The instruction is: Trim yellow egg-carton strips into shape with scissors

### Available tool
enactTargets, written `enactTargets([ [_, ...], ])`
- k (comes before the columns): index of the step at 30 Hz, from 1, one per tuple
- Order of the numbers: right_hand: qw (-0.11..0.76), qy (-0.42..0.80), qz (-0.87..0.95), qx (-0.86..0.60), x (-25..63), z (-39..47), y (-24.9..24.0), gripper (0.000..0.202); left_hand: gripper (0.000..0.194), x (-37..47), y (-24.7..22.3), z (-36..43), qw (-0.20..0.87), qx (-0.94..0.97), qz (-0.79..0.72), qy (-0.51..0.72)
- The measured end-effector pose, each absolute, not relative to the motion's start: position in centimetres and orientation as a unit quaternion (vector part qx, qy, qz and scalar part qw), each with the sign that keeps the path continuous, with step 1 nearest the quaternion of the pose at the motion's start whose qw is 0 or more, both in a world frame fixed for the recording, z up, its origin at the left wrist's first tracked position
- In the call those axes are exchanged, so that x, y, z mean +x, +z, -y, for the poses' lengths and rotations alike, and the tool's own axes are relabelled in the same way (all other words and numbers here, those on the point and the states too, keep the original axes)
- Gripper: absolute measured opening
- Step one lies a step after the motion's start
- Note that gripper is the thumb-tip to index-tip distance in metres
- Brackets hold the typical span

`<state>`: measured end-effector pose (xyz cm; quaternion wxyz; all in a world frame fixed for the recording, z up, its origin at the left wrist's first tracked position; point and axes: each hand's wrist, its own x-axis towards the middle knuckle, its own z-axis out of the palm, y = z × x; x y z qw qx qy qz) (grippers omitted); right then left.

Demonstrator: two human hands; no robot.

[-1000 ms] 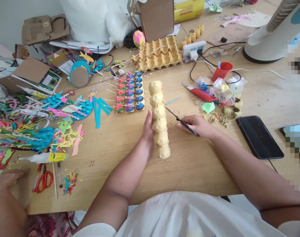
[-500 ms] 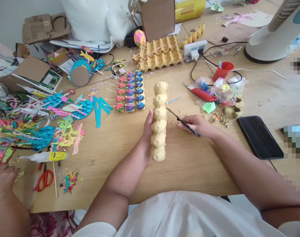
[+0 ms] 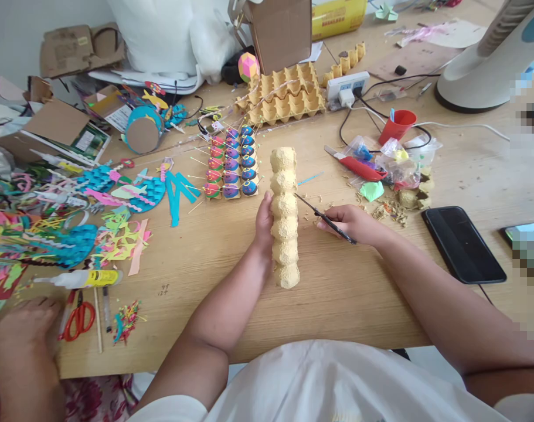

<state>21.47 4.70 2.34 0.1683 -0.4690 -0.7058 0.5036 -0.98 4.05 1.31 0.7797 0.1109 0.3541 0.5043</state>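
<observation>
My left hand (image 3: 264,221) is wrapped round the side of the egg-carton strip (image 3: 284,217), a yellow row of cups lying lengthwise away from me on the wooden table (image 3: 337,293), approx. centre. Right hand (image 3: 352,223) is closed on the black scissors (image 3: 323,218); blades point left w/ tips right at the strip's right edge, about the third cup from the far end; can't tell if they're cutting in. Just left of the strip's far half: a block of painted cups (image 3: 231,164) in red, purple & blue, w/ pins sticking out. Beyond that, a stack of egg trays (image 3: 284,97). Right of the scissors: paper crumbs, plastic bags (image 3: 394,164), a red cup (image 3: 397,124), a black phone (image 3: 462,243). Far left: coloured paper cutouts (image 3: 73,217), a glue bottle (image 3: 80,279), red scissors (image 3: 77,319), & another person's hand (image 3: 24,334) resting flat at the table edge.
</observation>
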Motion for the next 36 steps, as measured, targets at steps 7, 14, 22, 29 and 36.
enactTargets([
  [7, 0.159, 0.518, 0.7, -0.466, 21.6, -4.4, 3.0, 0.071, 0.049, -1.0, 0.6, -4.2, 0.764, 0.137, -0.357, 0.52],
  [14, 0.149, 0.493, 0.728, -0.453, 21.6, -4.4, 3.4, 0.071, 0.04, -1.2, -0.4, -4.4, 0.764, 0.108, -0.322, 0.548],
  [22, 0.132, 0.52, 0.721, -0.439, 21.8, -4.5, 3.8, 0.071, 0.041, -1.6, -0.1, -4.5, 0.765, 0.098, -0.342, 0.536],
  [29, 0.094, 0.559, 0.711, -0.416, 23.0, -4.9, 3.9, 0.068, 0.038, -1.9, -0.5, -4.7, 0.781, 0.095, -0.336, 0.518],
  [36, 0.073, 0.584, 0.683, -0.432, 23.9, -5.3, 3.7, 0.063, 0.036, -1.4, 0.5, -4.7, 0.794, 0.092, -0.343, 0.493],
])
